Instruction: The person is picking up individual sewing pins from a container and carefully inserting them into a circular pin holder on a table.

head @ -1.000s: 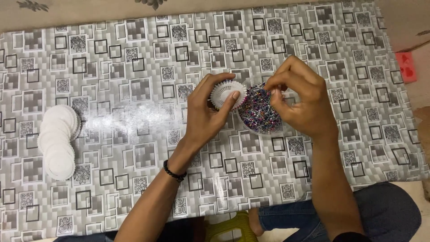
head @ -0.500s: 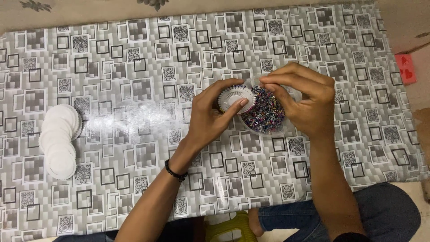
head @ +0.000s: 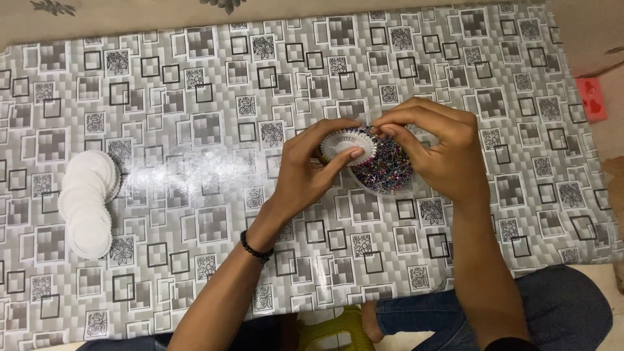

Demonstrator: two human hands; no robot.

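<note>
Right of centre on the patterned table [head: 195, 78], your left hand [head: 305, 172] pinches a white pin wheel [head: 349, 144] over a clear bowl of coloured pins [head: 387, 170]. Your right hand [head: 435, 149] pinches at its rim. White discs [head: 88, 201] lie far left.

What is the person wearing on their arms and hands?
Both forearms are bare, with no sleeves in view. The left hand has a thin black beaded bracelet round its wrist. The right hand wears no ring, watch or glove that shows. A dark edge near the right elbow, at the bottom of the picture, may be a sleeve.
</note>
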